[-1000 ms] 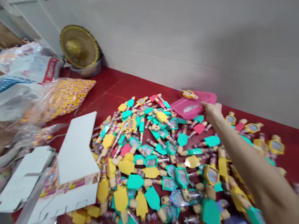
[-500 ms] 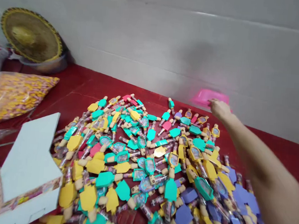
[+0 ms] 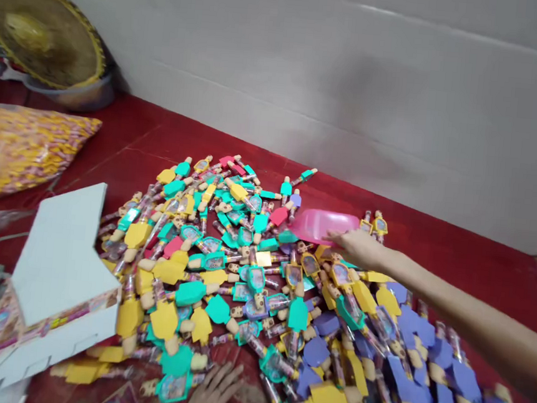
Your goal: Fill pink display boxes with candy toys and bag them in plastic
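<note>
My right hand [image 3: 356,245] reaches in from the right and grips a pink plastic scoop [image 3: 325,224]. The scoop rests low against the far side of a wide heap of small candy-filled toys [image 3: 297,314]. These have teal, yellow, purple and red plastic bodies, tan knobs and clear tubes. At the bottom centre, my left hand [image 3: 215,390] lies flat with its fingers spread, on the red floor beside a teal toy [image 3: 174,386]. Nothing shows in it.
White cardboard display boxes [image 3: 60,252] stand at the left. Behind them lies a clear bag of yellow and pink pieces [image 3: 28,149]. A round woven hat [image 3: 43,34] leans over a plastic tub [image 3: 83,94]. A grey wall [image 3: 262,57] bounds the red floor [image 3: 162,129].
The scoop has come down from near the wall onto the heap's far edge, shifting toys there leftward. My left hand has come further into view at the bottom. The view has shifted slightly.
</note>
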`<state>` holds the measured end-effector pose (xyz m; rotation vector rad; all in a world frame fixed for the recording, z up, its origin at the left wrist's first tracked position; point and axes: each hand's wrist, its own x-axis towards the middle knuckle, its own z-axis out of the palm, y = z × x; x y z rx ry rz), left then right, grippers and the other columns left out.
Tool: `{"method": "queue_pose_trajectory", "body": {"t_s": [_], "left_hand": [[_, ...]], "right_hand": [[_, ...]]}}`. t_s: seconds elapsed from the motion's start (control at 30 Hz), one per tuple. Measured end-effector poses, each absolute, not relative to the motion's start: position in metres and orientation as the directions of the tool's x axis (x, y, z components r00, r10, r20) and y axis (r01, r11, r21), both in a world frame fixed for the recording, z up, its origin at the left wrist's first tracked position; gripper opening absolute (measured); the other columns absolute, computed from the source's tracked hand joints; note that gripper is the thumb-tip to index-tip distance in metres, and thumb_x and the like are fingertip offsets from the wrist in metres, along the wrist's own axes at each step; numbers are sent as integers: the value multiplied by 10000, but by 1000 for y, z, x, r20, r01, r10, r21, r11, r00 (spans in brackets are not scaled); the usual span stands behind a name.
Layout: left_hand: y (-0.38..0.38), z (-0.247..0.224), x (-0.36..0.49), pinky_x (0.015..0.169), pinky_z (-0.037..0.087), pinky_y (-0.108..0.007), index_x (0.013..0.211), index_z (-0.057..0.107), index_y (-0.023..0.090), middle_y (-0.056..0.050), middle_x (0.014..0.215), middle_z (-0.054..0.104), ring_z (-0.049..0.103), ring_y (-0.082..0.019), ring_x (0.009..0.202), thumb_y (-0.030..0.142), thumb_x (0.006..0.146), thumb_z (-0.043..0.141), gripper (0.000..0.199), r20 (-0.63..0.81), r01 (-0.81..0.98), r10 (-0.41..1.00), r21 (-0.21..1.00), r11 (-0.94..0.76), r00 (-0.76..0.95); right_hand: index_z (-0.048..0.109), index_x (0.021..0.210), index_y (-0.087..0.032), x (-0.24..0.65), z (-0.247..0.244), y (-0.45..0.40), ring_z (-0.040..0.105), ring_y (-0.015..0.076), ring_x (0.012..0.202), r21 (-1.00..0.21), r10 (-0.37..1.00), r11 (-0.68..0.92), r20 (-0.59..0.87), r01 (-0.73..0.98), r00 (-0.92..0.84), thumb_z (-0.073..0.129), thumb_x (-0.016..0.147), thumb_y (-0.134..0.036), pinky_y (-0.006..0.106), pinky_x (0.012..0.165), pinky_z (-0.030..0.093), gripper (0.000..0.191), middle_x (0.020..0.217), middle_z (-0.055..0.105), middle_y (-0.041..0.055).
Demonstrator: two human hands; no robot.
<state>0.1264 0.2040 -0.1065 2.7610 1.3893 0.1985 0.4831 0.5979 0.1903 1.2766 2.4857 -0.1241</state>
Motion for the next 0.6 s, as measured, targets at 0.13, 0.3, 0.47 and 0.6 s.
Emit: {"method": "queue_pose_trajectory", "body": {"t_s": [0.13, 0.3, 0.47, 0.6], "left_hand": [[205, -100, 128, 1095, 365, -274, 1397, 590, 370, 88, 1505, 539, 496, -182, 1331, 445, 914, 573, 489, 236, 813, 793, 20, -581, 561], [209, -100, 131, 1108, 340, -318, 1323, 654, 357, 70, 1462, 586, 457, -212, 1367, 443, 909, 567, 431, 304, 810, 783, 59, -584, 543], [214, -95, 133, 1099, 330, -341, 1281, 676, 343, 70, 1447, 599, 502, -207, 1310, 360, 894, 561, 404, 278, 802, 789, 94, -590, 548], [211, -95, 129, 1097, 332, -353, 1283, 667, 309, 27, 1421, 625, 534, -217, 1277, 317, 871, 571, 423, 256, 798, 794, 115, -591, 551]], "right_hand": [[748, 1119, -148, 499, 245, 596, 699, 239, 746, 139, 951, 284, -165, 949, -261, 518, 992, -289, 287, 669, 437, 298, 870, 761, 141], [746, 1062, -52, 536, 293, 602, 605, 198, 669, -7, 997, -27, 73, 1000, 28, 593, 967, -278, 306, 648, 365, 289, 777, 726, 152], [742, 1063, -70, 602, 273, 554, 599, 186, 611, -391, 915, -316, 114, 865, 386, 636, 914, -340, 335, 627, 424, 326, 734, 713, 132], [791, 914, -81, 716, 235, 482, 524, 201, 455, -355, 717, -651, 6, 671, 697, 551, 868, -717, 409, 490, 378, 681, 641, 666, 256]]}}
